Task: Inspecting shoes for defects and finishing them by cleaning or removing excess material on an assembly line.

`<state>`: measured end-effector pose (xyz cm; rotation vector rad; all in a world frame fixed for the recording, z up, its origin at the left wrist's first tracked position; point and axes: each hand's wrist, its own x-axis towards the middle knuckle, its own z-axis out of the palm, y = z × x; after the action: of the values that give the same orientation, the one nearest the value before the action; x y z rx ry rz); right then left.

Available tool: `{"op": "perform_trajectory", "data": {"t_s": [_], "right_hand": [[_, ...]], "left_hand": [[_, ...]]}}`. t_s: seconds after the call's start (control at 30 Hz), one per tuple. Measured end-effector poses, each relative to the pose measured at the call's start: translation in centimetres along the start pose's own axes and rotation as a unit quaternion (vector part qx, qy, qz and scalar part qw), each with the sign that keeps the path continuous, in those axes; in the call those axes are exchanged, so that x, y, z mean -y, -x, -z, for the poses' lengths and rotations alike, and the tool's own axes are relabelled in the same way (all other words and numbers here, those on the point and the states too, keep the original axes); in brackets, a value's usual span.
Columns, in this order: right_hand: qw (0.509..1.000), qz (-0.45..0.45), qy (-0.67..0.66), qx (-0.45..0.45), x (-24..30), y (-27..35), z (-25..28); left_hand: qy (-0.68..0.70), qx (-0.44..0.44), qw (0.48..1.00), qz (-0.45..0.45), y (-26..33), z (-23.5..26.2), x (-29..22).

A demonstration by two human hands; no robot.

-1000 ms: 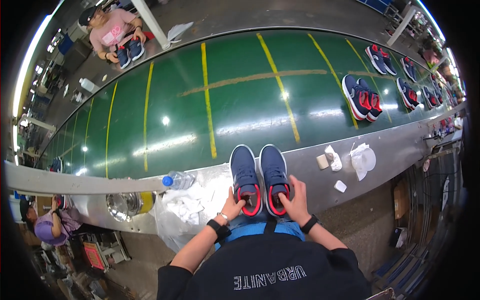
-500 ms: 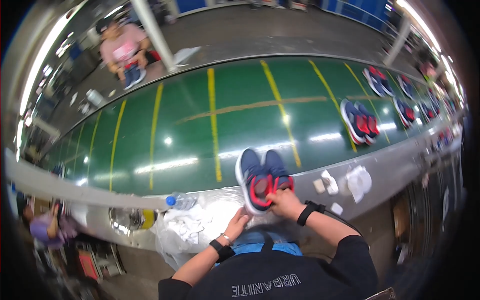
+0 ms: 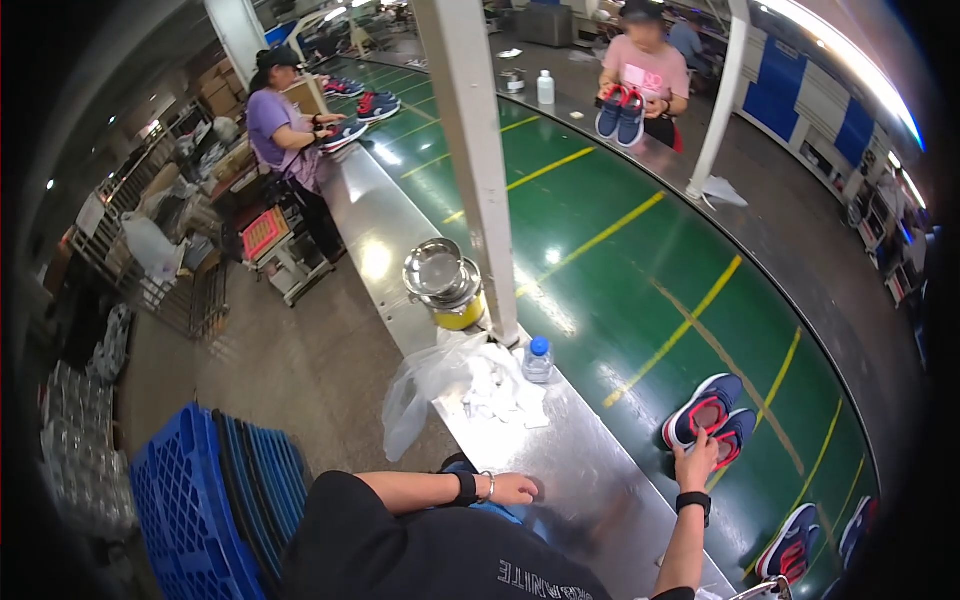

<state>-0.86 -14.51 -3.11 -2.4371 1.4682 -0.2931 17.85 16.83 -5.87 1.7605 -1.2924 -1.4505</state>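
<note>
A pair of navy sneakers (image 3: 705, 398) with red linings and white soles rests on the green conveyor belt, to the right. My right hand (image 3: 697, 462) reaches over the belt and grips the pair at the heel ends, its fingers closed around the edges of the shoe openings. By the near edge of the metal bench, my left hand (image 3: 513, 488) hangs loosely with nothing visible in it. Its fingers are relaxed and partly foreshortened. More navy and red sneakers (image 3: 790, 545) stand on the belt at the lower right.
White cloths and a plastic bag (image 3: 490, 385) lie on the bench beside a blue-capped bottle (image 3: 538, 360). Metal pots (image 3: 440, 275) stand by a white post (image 3: 465, 150). Two co-workers handle shoes farther along the belt. Blue plastic pallets (image 3: 190, 500) stack at the left.
My view has swung left. The sneakers, held over the bench edge before, now sit on the belt in my right hand. My left hand has come away from them.
</note>
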Motion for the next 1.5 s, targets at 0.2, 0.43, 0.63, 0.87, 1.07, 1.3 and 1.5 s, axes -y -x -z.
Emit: {"op": "perform_trajectory", "data": {"t_s": [0.2, 0.43, 0.63, 0.87, 1.07, 1.3, 1.5], "right_hand": [[0.981, 0.11, -0.15, -0.055, 5.9, 2.4, 1.7], [0.928, 0.167, -0.322, -0.081, 23.3, 5.2, 6.8], [0.874, 0.226, -0.374, -0.211, 40.5, 2.3, 7.6], [0.79, 0.151, -0.358, -0.474, 46.5, -3.1, 2.6], [0.785, 0.127, -0.355, -0.491, 43.3, -3.6, 0.4], [0.75, 0.047, -0.462, -0.471, 45.1, -2.8, 1.1], [0.712, -0.07, -0.436, -0.546, 44.6, -4.6, 0.2]], "left_hand": [[-0.038, 0.075, 0.993, -0.088, 0.7, 1.9, 0.5], [-0.046, 0.151, 0.978, -0.135, 5.7, 10.4, 3.5], [-0.011, 0.067, 0.989, -0.134, 14.0, 18.5, 9.7], [0.048, -0.12, 0.991, 0.019, 22.3, 21.4, 17.9], [0.116, -0.16, 0.975, 0.099, 25.7, 20.6, 22.4], [0.076, -0.17, 0.98, 0.069, 28.1, 28.9, 23.3], [-0.084, -0.203, 0.975, -0.021, 27.0, 39.4, 25.6]]}}
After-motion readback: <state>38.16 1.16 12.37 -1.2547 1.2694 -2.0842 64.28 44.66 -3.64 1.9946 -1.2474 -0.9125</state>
